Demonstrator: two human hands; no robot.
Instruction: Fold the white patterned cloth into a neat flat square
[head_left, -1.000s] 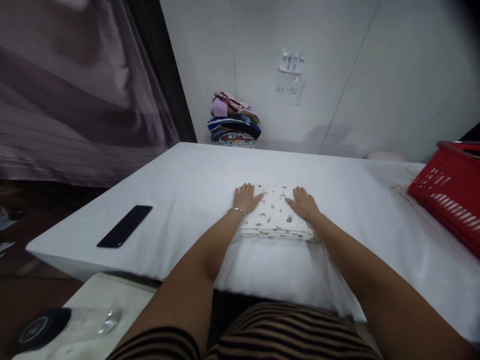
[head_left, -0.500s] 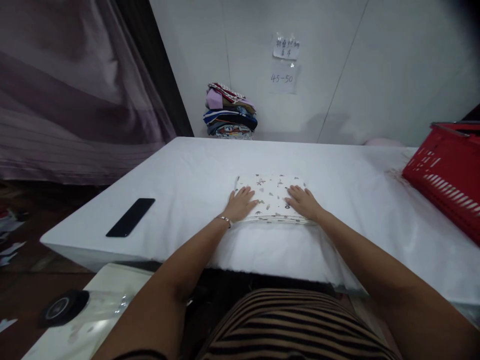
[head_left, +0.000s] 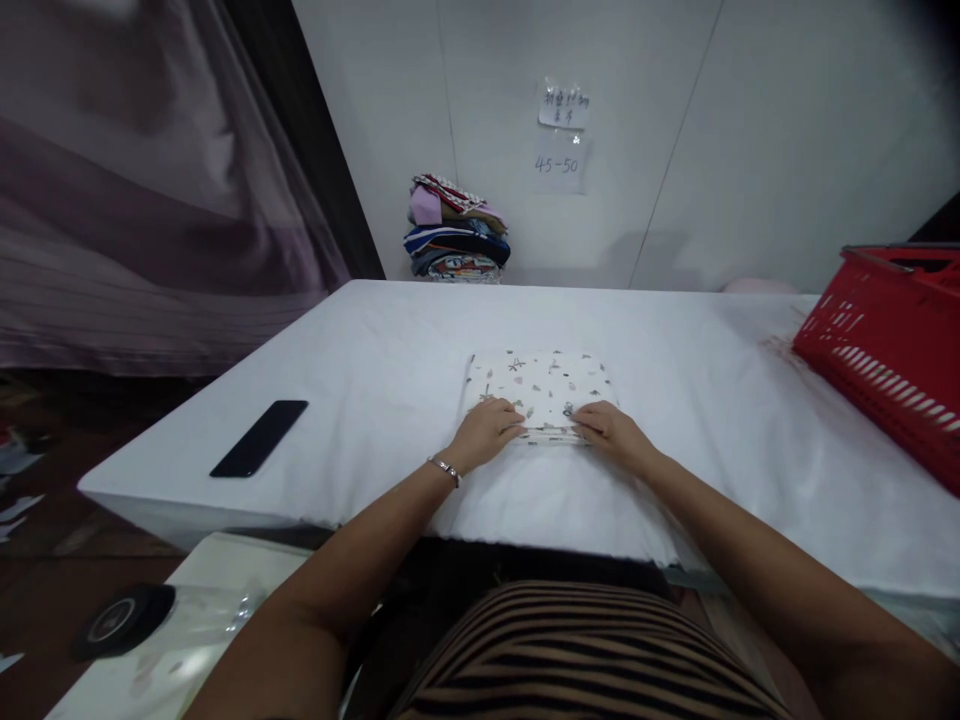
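Left hand (head_left: 487, 436) at seven o'clock and right hand (head_left: 615, 437) at five pinch the layered edge of a rectangular folded cloth (head_left: 544, 385) on rumpled white fabric (head_left: 397, 365)

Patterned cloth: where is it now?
In the head view, the folded cloth lies mid-picture on the white table, with the left hand and right hand at its near edge.

The left hand (head_left: 487, 436) and right hand (head_left: 613, 434) touch the near edge of the folded cloth (head_left: 536, 385) on the white table (head_left: 390, 365), with a phone (head_left: 259, 438) left of the cloth, a red basket (head_left: 889, 340) right of it, and a fabric pile (head_left: 456, 240) and signs (head_left: 561, 140) beyond it.
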